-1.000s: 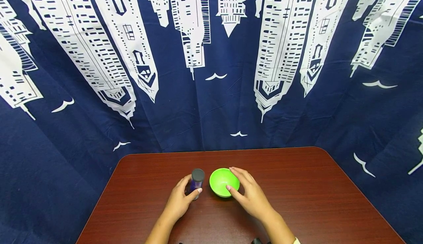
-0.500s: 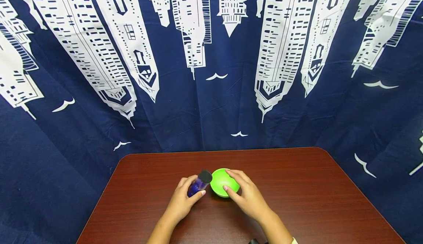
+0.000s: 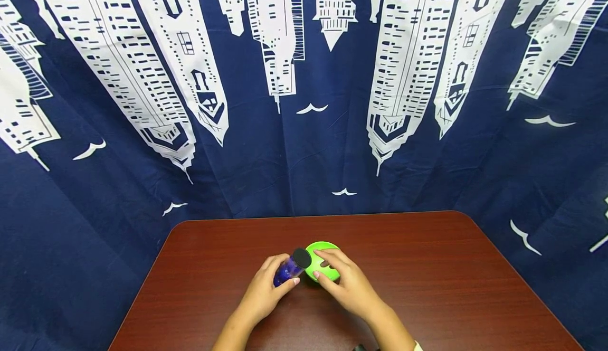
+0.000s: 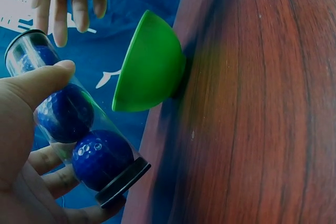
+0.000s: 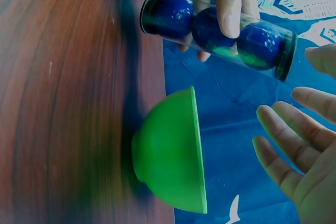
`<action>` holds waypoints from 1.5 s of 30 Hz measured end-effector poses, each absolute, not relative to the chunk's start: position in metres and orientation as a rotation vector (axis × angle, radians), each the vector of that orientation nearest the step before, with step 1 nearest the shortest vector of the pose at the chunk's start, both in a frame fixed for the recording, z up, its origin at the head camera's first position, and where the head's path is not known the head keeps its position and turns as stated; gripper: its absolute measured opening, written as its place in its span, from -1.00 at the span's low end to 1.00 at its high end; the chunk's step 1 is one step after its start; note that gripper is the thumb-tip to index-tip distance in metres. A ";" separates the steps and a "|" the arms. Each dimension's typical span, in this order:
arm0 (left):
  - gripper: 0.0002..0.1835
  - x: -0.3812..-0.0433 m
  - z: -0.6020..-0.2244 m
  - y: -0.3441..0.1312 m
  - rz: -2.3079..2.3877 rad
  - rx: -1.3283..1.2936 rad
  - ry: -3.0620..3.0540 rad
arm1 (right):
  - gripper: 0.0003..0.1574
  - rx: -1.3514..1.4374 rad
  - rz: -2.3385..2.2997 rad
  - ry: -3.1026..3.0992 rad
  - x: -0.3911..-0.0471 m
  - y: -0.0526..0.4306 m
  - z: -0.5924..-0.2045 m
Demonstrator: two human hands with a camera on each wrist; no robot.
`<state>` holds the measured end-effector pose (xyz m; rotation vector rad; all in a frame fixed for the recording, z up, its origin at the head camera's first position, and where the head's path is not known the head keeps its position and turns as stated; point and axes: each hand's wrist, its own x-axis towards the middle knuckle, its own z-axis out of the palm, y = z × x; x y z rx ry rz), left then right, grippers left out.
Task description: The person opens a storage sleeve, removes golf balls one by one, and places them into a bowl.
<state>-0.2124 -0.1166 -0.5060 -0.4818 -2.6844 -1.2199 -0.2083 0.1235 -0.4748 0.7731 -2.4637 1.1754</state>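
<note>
My left hand [image 3: 263, 290] grips a clear tube [image 3: 287, 273] with black end caps. Three dimpled blue golf balls [image 4: 103, 160] are inside it. The tube is lifted off the table and tilted, its upper cap leaning to the right toward a green bowl [image 5: 170, 153]. That bowl stands upright on the table, partly hidden by my right hand in the head view. My right hand [image 3: 350, 287] hovers over the bowl's right side, fingers spread and loosely bent, holding nothing. In the right wrist view, its fingertips [image 5: 265, 114] are apart from both the tube and the bowl.
The reddish-brown wooden table [image 3: 427, 266] has rounded far corners. Behind it hangs a navy cloth [image 3: 256, 166] printed with white buildings and birds. A small dark object [image 3: 359, 348] shows at the bottom edge by my right forearm.
My left hand has lifted the tube, tilted it rightward and brought it closer to the bowl. My right hand has shifted left over the bowl, toward the tube's upper cap.
</note>
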 end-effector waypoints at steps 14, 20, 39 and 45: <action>-0.44 -0.208 -0.506 -0.110 -1.134 -0.575 -2.690 | -0.33 0.867 1.210 -2.440 -0.207 0.117 -0.484; -0.46 -0.206 -0.506 -0.108 -1.104 -0.567 -2.685 | -0.36 0.903 1.158 -2.375 -0.208 0.118 -0.488; -0.45 -0.207 -0.506 -0.108 -1.062 -0.656 -2.649 | -0.45 1.019 1.061 -2.335 -0.210 0.125 -0.480; -0.44 -0.206 -0.505 -0.108 -1.072 -0.681 -2.660 | -0.47 1.033 1.072 -2.350 -0.208 0.128 -0.477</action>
